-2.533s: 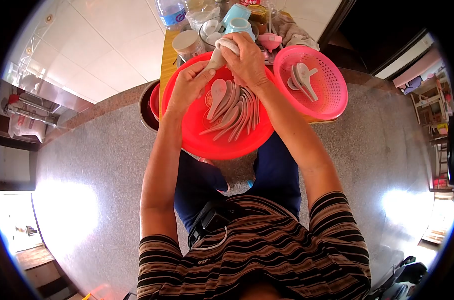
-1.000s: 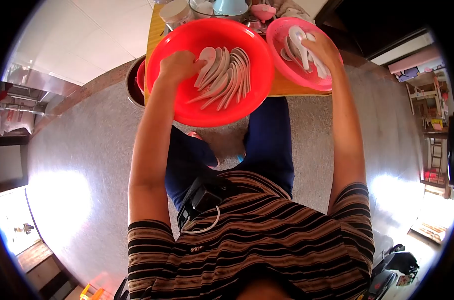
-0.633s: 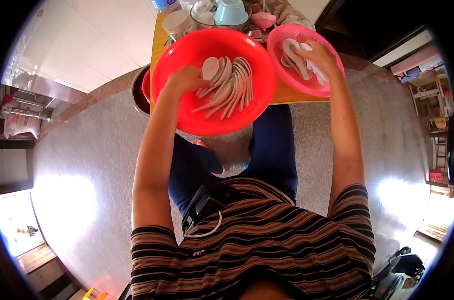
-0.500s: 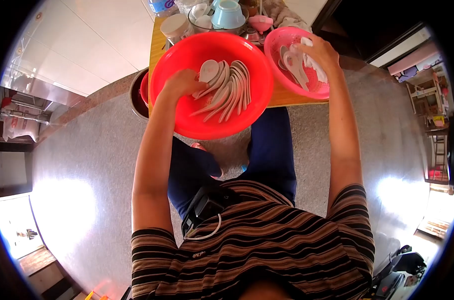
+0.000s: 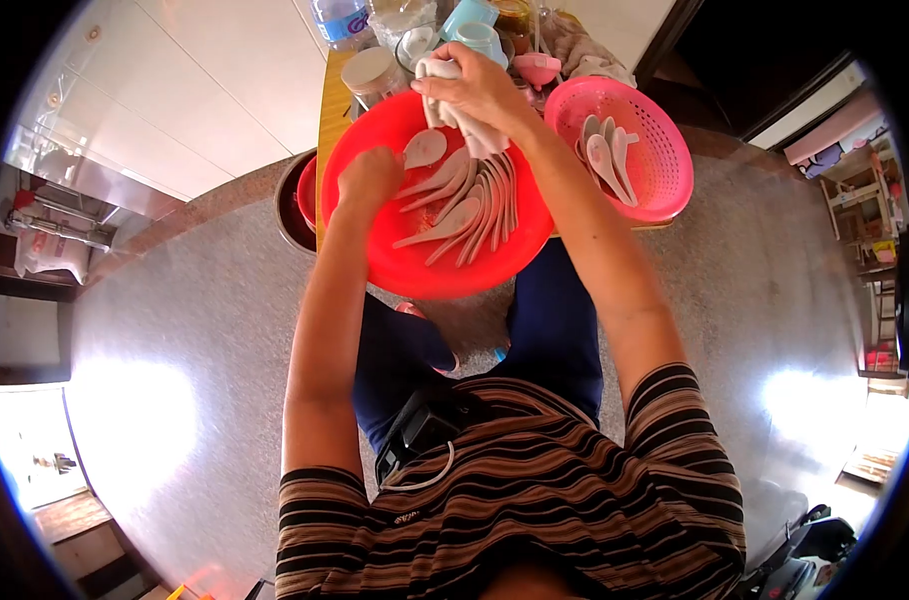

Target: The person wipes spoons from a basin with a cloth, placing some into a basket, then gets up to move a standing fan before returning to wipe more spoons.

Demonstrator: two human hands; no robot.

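My left hand is closed at the left inside of a red basin. From its fingers sticks a white soup spoon, bowl end outward. My right hand grips a bunched white cloth above the basin's far side, just beyond that spoon. Several more white spoons lie fanned out in the basin, one of them crosswise on top. To the right, a pink colander holds a few spoons, leaning against each other.
On the wooden table behind the basin stand a lidded jar, blue cups, a pink funnel-like item and a plastic bottle. A dark-rimmed bowl sits low at the left.
My right hand has moved left with the cloth, from the colander to above the basin. My left hand has risen slightly with a spoon. The whole view has shifted a little.
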